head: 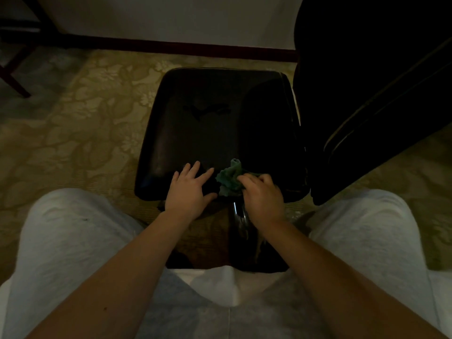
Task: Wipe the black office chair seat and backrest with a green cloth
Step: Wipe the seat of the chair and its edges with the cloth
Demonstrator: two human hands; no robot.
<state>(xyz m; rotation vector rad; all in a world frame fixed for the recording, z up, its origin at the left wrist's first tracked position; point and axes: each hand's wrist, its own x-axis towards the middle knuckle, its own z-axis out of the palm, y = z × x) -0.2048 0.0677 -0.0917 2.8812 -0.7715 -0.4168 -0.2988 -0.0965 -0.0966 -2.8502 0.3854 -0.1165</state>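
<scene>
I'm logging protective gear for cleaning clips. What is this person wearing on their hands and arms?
Nothing. The left hand and right hand are ungloved, with no ring, watch or bracelet visible. Both forearms are bare up to the frame edge, so no sleeves show. Light grey trousers cover the knees.

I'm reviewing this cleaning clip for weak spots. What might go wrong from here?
1. The cloth is bunched in the right hand, so little of it likely meets the seat; patches may be missed.
2. The left hand lies flat near the seat's near edge and may leave prints there.
3. The light is dim and the backrest sits in deep shadow, so leftover dirt would be hard to spot.
</scene>
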